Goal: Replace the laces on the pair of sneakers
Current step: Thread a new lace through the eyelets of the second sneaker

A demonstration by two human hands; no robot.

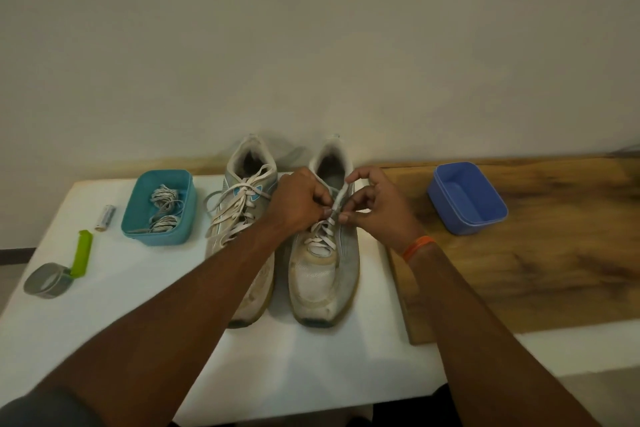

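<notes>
**At the white tabletop: both hands on the right sneaker's lace**

On the white tabletop, pushed up against a plain off-white wall, we have a pair of worn grey-and-white mesh sneakers side by side, toes toward the camera. A wooden board with dark grain streaks lies just right of the sneakers.

The right sneaker is the landmark. Over its tongue, the left hand is curled, pinching the white flat lace; the right hand, an orange band at its wrist, pinches the same lace from the other side between thumb and finger. Touching it on the left stands the left sneaker, white laces loose and draped, a teal logo on its tongue too blurred to read.

Further left of that sneaker sits a teal rectangular plastic tub holding a tangle of greyish laces. Beyond it lie a small AA battery, writing illegible, and a grey tape roll touching a lime-green clip. Well right of the right sneaker, a blue plastic tub rests on the board.
</notes>
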